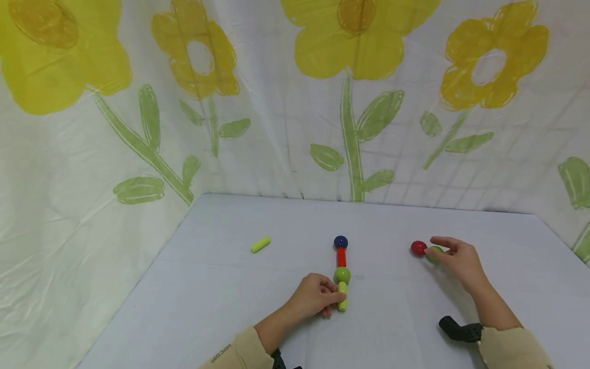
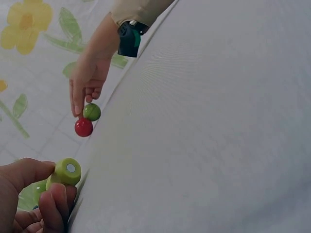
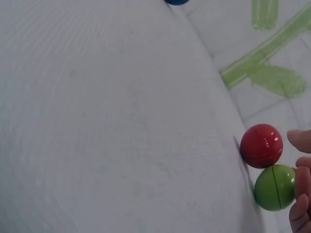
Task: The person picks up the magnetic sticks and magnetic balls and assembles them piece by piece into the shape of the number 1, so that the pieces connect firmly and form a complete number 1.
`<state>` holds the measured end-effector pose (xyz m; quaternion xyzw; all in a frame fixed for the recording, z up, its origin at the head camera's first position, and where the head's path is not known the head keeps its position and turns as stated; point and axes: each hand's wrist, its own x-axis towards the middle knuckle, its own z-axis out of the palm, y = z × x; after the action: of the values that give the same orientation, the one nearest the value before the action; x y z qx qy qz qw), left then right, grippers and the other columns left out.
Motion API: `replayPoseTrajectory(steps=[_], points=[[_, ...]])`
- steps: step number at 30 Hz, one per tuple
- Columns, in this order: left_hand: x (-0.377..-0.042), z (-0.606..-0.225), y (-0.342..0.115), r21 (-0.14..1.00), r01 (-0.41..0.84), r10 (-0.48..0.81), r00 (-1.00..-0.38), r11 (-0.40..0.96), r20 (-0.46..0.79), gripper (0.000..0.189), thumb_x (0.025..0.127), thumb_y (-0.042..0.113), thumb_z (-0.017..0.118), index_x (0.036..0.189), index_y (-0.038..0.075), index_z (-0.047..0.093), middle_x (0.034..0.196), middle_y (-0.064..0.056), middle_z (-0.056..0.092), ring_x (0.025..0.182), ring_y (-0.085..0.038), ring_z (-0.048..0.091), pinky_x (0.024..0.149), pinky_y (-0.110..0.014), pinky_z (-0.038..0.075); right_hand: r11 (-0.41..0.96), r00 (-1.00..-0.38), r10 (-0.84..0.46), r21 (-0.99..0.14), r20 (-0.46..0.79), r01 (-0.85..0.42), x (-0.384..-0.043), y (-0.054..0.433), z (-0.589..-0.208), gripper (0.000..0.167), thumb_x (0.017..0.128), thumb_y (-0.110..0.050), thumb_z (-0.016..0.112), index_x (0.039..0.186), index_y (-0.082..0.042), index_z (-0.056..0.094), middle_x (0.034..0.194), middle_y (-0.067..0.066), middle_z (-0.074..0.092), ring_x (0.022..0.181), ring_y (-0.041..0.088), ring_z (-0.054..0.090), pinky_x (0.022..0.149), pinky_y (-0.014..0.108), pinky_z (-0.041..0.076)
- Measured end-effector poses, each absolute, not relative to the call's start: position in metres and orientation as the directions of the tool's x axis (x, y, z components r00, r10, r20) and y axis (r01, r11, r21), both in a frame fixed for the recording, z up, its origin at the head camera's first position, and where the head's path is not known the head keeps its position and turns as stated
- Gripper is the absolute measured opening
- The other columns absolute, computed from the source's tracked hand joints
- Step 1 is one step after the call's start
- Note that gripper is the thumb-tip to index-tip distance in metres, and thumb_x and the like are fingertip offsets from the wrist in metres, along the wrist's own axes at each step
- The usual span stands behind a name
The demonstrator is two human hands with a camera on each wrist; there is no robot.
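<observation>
My left hand (image 1: 313, 295) pinches a yellow-green rod (image 1: 342, 297) between thumb and fingers. A round silvery disc shows on the rod's near end in the left wrist view. The rod lines up end to end with a light green ball (image 1: 342, 275), a red rod (image 1: 341, 257) and a dark blue ball (image 1: 340, 242). At the right, my right hand (image 1: 461, 261) is at a green ball (image 3: 275, 187), its fingertips at the ball's side and the index finger extended. A glossy red ball (image 3: 261, 145) sits against that green ball.
Another yellow-green rod (image 1: 260, 244) lies alone on the left part of the white table (image 1: 207, 287). Behind the table hangs a pale curtain (image 1: 276, 154) with painted yellow flowers. Dark wrist devices (image 1: 461, 330) stick out near the beige sleeves.
</observation>
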<state>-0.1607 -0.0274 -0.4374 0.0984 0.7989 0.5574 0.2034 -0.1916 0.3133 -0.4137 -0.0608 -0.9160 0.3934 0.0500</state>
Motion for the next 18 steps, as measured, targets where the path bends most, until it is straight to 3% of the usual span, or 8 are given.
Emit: replayPoseTrajectory(steps=[18], points=[[-0.1606, -0.4367, -0.0276, 0.927, -0.074, 0.380, -0.898, 0.367, -0.222, 0.017, 0.079, 0.019, 0.073, 0.080, 0.005, 0.063, 0.056, 0.000, 0.060, 0.039, -0.007, 0.049, 0.042, -0.016, 0.040, 0.713, -0.985, 0.172, -0.690, 0.004, 0.122, -0.1886, 0.3235, -0.4228, 0.060, 0.087, -0.041, 0.062, 0.126, 0.004, 0.053, 0.119, 0.021, 0.054, 0.072, 0.008, 0.041, 0.056, 0.022, 0.036]])
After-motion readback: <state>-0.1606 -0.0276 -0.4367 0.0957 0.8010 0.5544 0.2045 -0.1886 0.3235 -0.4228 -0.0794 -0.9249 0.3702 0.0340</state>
